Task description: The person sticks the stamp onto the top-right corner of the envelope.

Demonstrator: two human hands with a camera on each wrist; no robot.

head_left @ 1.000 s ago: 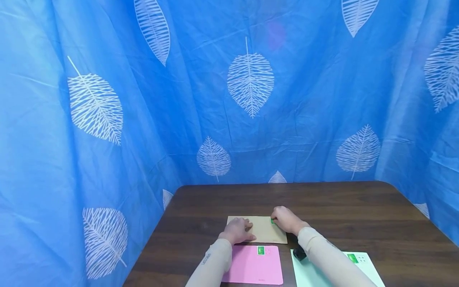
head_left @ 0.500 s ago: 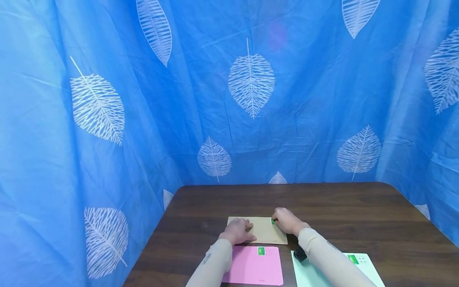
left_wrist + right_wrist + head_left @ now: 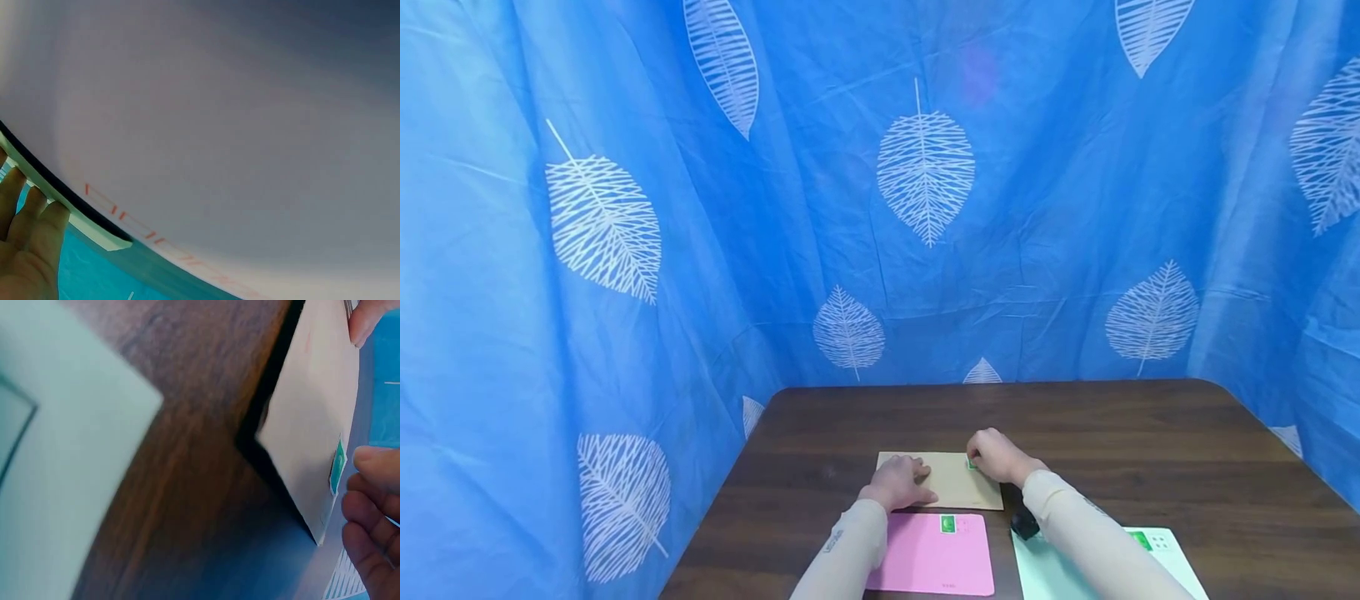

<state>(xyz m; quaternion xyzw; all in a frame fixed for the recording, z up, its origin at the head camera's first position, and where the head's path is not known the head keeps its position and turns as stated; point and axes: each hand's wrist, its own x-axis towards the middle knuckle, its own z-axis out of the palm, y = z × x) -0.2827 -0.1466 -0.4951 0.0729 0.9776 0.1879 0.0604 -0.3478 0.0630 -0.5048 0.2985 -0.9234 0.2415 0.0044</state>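
Note:
A beige envelope lies flat on the dark wooden table. My left hand rests on its left part with fingers spread; in the left wrist view the straight fingers lie at a pale edge. At the envelope's top right corner is a green stamp, partly covered in the head view by my right hand. The fingers of that hand are curled, and the thumb tip is right beside the stamp's edge. Between thumb and fingers I see nothing held; any contact underneath is hidden.
Nearer me lies a pink envelope with a green stamp, partly under my left sleeve. A mint-green envelope, also stamped, lies under my right forearm. A black device sits under the right wrist. Blue leaf-patterned curtain hangs behind.
Very little differs. The left hand keeps its place on the beige envelope. The right hand's fingers have shifted only slightly at the stamp corner.

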